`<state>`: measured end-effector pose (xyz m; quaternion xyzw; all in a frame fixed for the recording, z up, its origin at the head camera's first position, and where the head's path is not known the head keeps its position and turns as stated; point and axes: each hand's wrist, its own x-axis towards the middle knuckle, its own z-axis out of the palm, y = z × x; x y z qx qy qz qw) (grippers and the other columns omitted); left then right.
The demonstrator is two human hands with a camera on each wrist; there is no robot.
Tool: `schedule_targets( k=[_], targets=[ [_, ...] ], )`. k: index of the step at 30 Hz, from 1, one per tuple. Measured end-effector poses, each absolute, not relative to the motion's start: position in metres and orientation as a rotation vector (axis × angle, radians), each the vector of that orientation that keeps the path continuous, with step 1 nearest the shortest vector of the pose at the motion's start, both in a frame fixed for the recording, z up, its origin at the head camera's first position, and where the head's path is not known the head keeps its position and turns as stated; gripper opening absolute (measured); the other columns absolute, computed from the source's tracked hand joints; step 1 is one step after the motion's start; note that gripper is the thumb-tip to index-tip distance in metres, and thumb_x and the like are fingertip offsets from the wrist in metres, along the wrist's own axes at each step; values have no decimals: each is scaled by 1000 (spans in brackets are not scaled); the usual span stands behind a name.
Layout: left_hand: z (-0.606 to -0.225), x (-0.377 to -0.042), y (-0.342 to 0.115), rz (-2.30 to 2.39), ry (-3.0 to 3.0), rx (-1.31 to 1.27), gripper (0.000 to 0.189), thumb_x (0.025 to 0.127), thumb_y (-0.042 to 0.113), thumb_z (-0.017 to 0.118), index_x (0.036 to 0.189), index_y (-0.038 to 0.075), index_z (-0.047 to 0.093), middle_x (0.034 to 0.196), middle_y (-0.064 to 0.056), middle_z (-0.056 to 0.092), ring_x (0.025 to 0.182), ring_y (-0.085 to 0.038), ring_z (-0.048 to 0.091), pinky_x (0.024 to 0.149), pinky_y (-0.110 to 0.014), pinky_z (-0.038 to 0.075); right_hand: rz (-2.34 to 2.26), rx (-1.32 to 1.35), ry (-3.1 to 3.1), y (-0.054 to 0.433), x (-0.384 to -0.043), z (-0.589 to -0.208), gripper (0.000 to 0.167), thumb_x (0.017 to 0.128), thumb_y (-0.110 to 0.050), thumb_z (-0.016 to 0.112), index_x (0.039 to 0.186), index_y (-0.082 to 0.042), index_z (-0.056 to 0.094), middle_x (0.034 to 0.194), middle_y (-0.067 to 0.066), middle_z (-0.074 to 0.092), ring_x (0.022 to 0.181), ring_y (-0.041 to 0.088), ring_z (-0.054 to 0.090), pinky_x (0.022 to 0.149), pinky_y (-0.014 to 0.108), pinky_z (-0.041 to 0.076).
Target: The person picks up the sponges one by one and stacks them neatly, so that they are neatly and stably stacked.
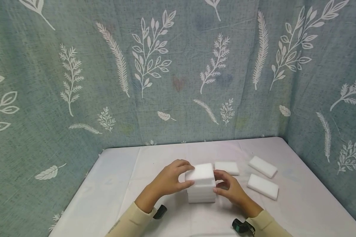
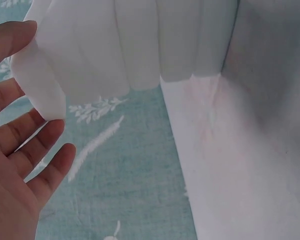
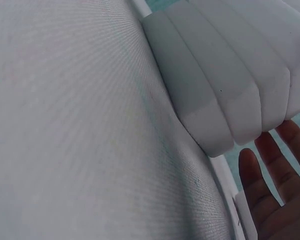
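Blocks point(image 1: 201, 198), white and flat, stand stacked on the counter point(image 1: 127, 171), around half past five in the head view. At the stack's nine o'clock, my left hand point(image 1: 173, 177) pinches the top block point(image 1: 201, 172) between thumb and fingers; at three, my right hand point(image 1: 230, 188) touches the stack's side, fingers spread (whether they squeeze, I cannot tell). Loose white blocks lie apart: one point(image 1: 227, 168) at two o'clock, two point(image 1: 263, 187) near three, beyond my right hand. Leaf-patterned cloth point(image 1: 184, 105) hangs at twelve.
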<state>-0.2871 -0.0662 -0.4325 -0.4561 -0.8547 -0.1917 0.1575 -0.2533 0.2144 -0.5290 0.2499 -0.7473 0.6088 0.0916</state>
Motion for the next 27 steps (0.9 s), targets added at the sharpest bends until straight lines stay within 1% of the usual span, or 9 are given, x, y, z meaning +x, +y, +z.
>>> schedule_targets(
  k=[5, 11, 16, 20, 27],
  targets=[
    [-435, -284, -64, -555, -2416, -1325, 44, 88, 46, 69, 120, 18, 66, 121, 4, 57, 111, -12, 54, 88, -31, 51, 1794, 764, -2224, 215, -253, -529, 60, 82, -2, 74, 136, 0, 48, 121, 16, 60, 107, 21, 58, 82, 44, 53],
    [-437, -283, -63, -547, -2411, -1335, 43, 87, 46, 70, 119, 18, 66, 121, 4, 57, 110, -11, 54, 89, -30, 50, 1803, 750, -2237, 215, -254, -529, 57, 83, -4, 74, 134, -2, 50, 118, 13, 62, 106, 19, 59, 84, 40, 54],
    [-437, -282, -62, -545, -2399, -1341, 43, 87, 46, 70, 119, 17, 66, 121, 4, 58, 110, -12, 54, 89, -30, 50, 1795, 739, -2240, 216, -255, -531, 56, 83, -7, 75, 133, -2, 51, 117, 14, 62, 105, 22, 59, 83, 38, 54],
    [-438, -281, -62, -549, -2370, -1362, 43, 86, 44, 72, 117, 15, 67, 120, 2, 58, 111, -13, 55, 91, -31, 49, 1791, 737, -2243, 215, -255, -531, 55, 83, -7, 75, 133, -2, 52, 117, 14, 63, 105, 23, 59, 83, 38, 54],
    [-440, -281, -62, -548, -2388, -1353, 43, 85, 45, 72, 117, 16, 68, 119, 3, 58, 112, -12, 54, 92, -30, 48, 1788, 759, -2228, 215, -255, -531, 55, 83, -5, 75, 132, 0, 52, 116, 15, 62, 104, 22, 59, 83, 39, 54]
  ],
)
